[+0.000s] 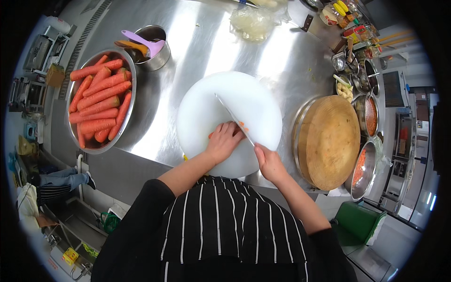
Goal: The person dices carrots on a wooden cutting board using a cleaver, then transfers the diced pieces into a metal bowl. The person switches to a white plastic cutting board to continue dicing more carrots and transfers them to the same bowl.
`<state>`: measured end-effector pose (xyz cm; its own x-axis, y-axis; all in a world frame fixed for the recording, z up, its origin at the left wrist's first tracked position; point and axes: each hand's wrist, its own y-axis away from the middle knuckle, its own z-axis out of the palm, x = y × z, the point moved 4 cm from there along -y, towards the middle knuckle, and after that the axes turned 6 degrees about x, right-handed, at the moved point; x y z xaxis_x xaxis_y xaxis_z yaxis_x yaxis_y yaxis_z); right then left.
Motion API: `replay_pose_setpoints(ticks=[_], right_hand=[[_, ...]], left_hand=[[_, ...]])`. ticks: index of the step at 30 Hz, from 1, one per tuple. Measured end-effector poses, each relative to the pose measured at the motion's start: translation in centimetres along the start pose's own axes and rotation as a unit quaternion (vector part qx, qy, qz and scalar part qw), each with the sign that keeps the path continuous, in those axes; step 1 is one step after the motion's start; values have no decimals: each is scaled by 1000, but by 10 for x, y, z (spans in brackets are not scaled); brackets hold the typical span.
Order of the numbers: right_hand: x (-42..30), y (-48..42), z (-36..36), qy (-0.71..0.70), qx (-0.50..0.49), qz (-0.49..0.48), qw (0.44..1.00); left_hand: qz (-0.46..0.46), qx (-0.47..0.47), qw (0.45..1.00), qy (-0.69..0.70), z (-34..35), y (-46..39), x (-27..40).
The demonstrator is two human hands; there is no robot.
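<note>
A round white cutting board (197, 102) lies in front of me on the steel table. My left hand (226, 140) presses a carrot (210, 135) onto it; the fingers cover most of the carrot, and one orange end shows at their left. My right hand (270, 163) grips a kitchen knife (230, 112) by its handle. The blade slants up and to the left, just beside my left fingertips. Small orange carrot pieces (244, 127) lie by the blade. To the left, a steel bowl (131, 121) is heaped with whole carrots (102, 93).
A thick round wooden chopping block (329, 141) stands to the right. Beyond it are a steel bowl of chopped orange food (359, 167) and several containers. A steel pot (160, 58) with utensils stands at the upper left, a plastic bag (252, 23) and a cleaver (307, 23) farther back. A person (63, 181) is at far left.
</note>
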<state>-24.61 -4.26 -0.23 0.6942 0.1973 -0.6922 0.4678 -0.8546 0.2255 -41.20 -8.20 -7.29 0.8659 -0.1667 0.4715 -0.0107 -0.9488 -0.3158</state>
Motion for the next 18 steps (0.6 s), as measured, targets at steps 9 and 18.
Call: replay_pose_setpoints(ticks=[9, 18], right_hand=[[-22, -8, -14, 9, -82, 87, 993], [-31, -13, -17, -3, -118, 129, 985]], left_hand=[[14, 41, 999, -12, -1, -1, -5], [12, 32, 999, -2, -2, 3, -7]])
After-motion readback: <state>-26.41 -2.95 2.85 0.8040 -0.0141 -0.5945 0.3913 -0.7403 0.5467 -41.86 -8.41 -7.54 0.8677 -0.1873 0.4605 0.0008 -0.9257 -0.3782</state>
